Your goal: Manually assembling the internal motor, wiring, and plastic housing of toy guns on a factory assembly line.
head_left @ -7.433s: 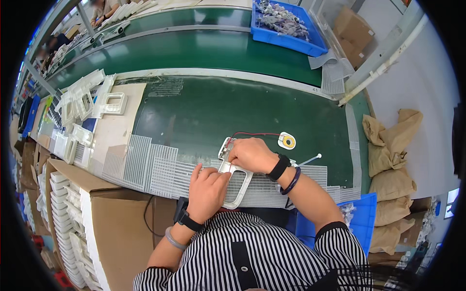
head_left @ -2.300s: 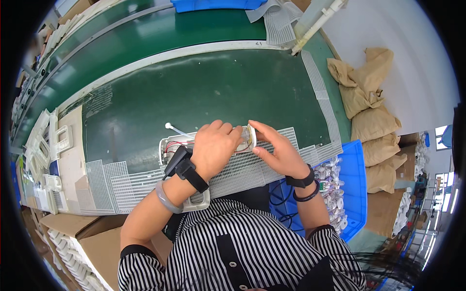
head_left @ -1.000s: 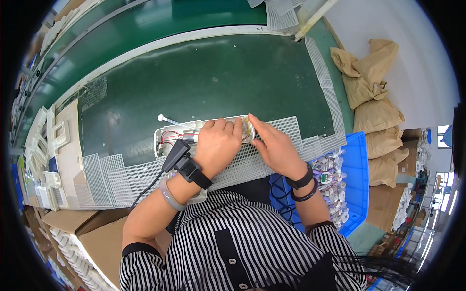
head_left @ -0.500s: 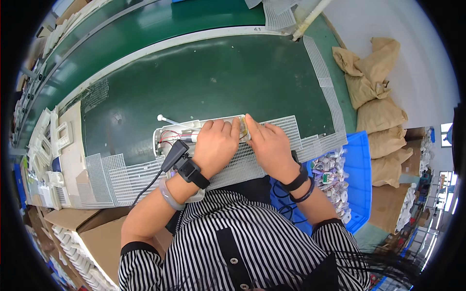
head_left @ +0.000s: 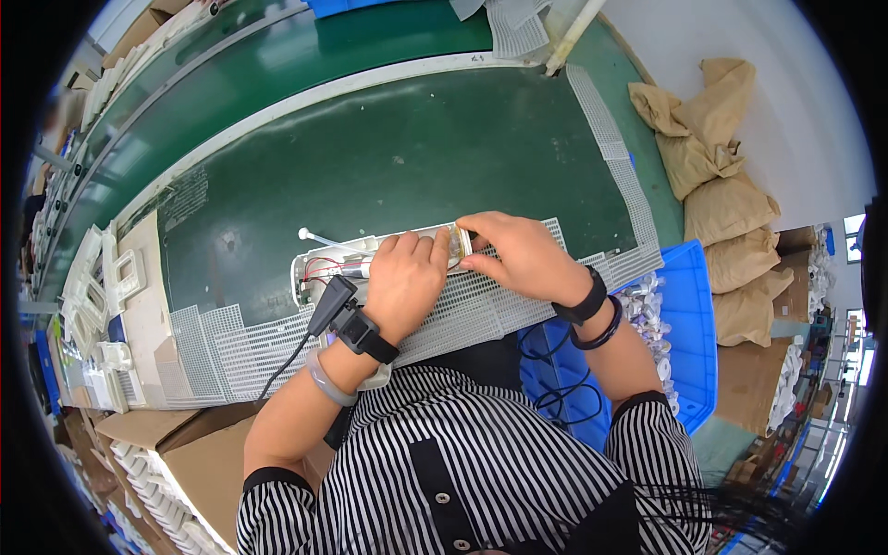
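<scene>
A long white plastic housing (head_left: 301,274) lies at the near edge of the green table, with red wires (head_left: 324,263) in its left part. A thin white tube with a round knob (head_left: 304,234) sticks out of it to the upper left. My left hand (head_left: 405,285) is closed over the middle of the housing, fingers bent down onto it and hiding what is beneath. At the housing's right end, my right hand (head_left: 523,256) has its thumb and fingers on either side of a clear, yellowish end part (head_left: 460,244). Its fingertips are partly hidden.
White mesh strips (head_left: 250,347) line the table's near edge. A blue bin (head_left: 692,333) with many small white parts stands at the right. White plastic frames (head_left: 125,265) lie on the left; a cardboard box (head_left: 208,453) stands below them. Brown sacks (head_left: 731,217) are stacked at far right.
My right hand has turned and shifted right, from lying along the housing's end to gripping it with thumb and fingers apart. My left hand stays on the housing, with little movement.
</scene>
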### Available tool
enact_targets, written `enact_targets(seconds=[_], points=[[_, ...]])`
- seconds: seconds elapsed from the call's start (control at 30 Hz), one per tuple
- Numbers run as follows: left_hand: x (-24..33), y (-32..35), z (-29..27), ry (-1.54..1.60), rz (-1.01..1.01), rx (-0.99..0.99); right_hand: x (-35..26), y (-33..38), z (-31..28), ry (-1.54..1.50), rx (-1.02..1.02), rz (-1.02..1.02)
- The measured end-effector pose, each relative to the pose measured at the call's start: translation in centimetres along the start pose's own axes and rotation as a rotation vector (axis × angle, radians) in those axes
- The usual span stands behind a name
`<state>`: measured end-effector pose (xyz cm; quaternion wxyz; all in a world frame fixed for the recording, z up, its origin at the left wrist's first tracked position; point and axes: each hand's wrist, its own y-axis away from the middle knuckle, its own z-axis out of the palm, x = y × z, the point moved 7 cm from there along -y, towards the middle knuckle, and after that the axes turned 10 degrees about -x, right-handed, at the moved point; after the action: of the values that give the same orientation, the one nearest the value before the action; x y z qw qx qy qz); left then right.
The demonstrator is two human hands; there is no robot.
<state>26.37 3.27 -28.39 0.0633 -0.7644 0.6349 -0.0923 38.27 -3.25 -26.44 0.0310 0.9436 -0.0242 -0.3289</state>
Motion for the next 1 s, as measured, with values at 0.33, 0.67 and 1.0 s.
enact_targets(seconds=[0.33,0.67,1.0], points=[[-0.2,0.3,0.3,0.036,-0.044,-0.006,-1.0,1.1,1.4,0.169,0.122,0.05],[0.3,0.0,0.1,0.008,-0.036,-0.022,0.8,-0.6,0.7,0.045,-0.168,0.145],[-1.8,2.7,-5.3,0.162,-0.151,0.079,1.4,0.3,1.8,-0.143,-0.098,0.142]])
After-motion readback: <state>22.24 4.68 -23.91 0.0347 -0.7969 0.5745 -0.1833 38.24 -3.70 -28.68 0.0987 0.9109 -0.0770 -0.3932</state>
